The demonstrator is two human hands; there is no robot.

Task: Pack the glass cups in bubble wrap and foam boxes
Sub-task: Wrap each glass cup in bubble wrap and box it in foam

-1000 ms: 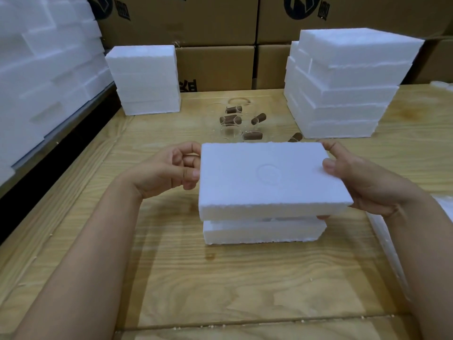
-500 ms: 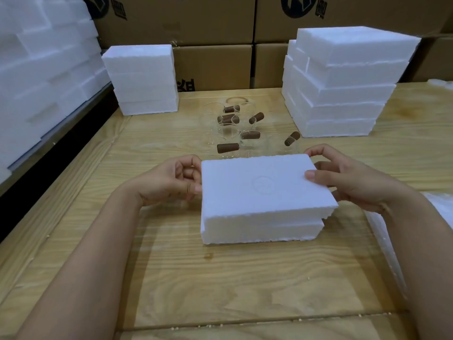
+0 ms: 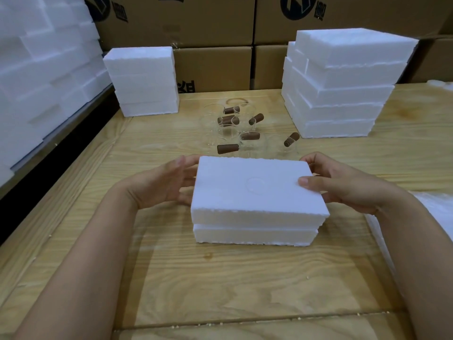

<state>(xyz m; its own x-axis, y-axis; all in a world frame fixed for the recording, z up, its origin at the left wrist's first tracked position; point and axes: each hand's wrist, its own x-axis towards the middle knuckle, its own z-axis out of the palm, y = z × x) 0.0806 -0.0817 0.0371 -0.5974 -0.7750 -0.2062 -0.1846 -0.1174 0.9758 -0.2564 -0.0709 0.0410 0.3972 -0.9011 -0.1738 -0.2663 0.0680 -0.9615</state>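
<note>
Lid: in the head view, the lid (image 3: 257,187) lies on the foam box (image 3: 255,235) mid-desk (image 3: 220,278), overhanging at the right.
Hands: the left hand (image 3: 166,185) presses its fingers to the lid's left end; the right hand (image 3: 343,185) pinches the right end, thumb on top.
Cups: glass cups (image 3: 228,128) stand behind the box.
Advice: nudge the lid left until the edges match, then press evenly.

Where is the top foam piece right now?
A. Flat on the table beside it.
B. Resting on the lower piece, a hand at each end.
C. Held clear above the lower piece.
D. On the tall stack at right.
B: the top foam piece rests on the lower piece with only a seam between them, the left hand at its left end and the right hand at its right end.
</note>
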